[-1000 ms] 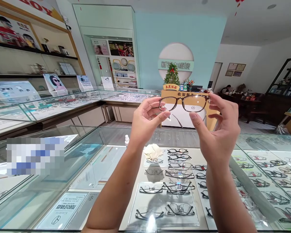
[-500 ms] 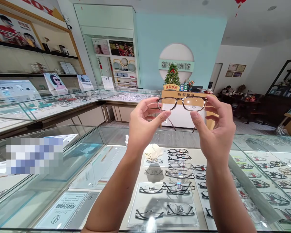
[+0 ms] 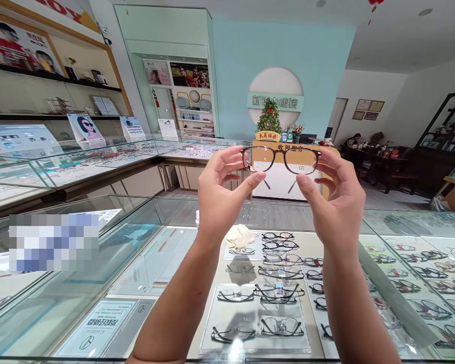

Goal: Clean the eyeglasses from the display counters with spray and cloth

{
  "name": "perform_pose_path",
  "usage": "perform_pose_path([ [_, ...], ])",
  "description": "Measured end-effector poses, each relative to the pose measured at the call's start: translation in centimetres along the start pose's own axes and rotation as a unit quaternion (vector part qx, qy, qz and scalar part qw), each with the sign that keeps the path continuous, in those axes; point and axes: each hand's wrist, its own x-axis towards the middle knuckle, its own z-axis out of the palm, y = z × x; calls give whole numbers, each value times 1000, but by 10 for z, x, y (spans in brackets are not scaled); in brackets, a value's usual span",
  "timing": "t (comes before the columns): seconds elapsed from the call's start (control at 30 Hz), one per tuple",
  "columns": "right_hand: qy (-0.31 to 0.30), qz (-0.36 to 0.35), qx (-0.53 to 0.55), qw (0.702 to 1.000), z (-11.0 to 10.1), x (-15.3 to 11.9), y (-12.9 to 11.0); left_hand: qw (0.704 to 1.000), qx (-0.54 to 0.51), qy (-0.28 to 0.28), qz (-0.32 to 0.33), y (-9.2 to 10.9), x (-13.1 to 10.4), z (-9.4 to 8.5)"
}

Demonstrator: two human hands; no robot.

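Observation:
A pair of eyeglasses with a dark brown frame and clear lenses is held up in front of me, above the glass display counter. My left hand pinches its left side between thumb and fingers. Its right side is gripped by my right hand in the same way. The lenses stand nearly upright, and one carries a small printed logo. Both temple tips show below the rims. Under my arms, several eyeglasses lie in rows in the counter, and a cream cloth sits near the back.
More frames fill the glass case on the right. A printed sign lies at the lower left, near a blurred-out box. Beyond the counter stand a cashier desk and a potted plant. A person sits far back.
The eyeglasses have tilted so that the lenses look taller and rounder, and the temples look shorter. Both hands have shifted slightly left and still hold them.

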Motion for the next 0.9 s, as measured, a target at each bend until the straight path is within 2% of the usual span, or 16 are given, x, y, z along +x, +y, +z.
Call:
perform_pose_path([
  [0.13,-8,11,97,995,3,4,6,989,57,43,129,-7,4,-2],
  [0.2,9,31,138,990,4,6,10,975,75,51,203,-15,6,-3],
  [0.27,30,56,155,986,5,7,15,965,86,52,241,-22,8,-2],
  [0.5,51,89,165,981,5,11,31,972,122,55,195,-31,7,4],
  [0.7,47,106,177,977,4,12,30,976,105,37,187,-28,6,3],
  [0.9,44,132,197,971,4,14,32,984,44,1,174,-23,6,5],
])
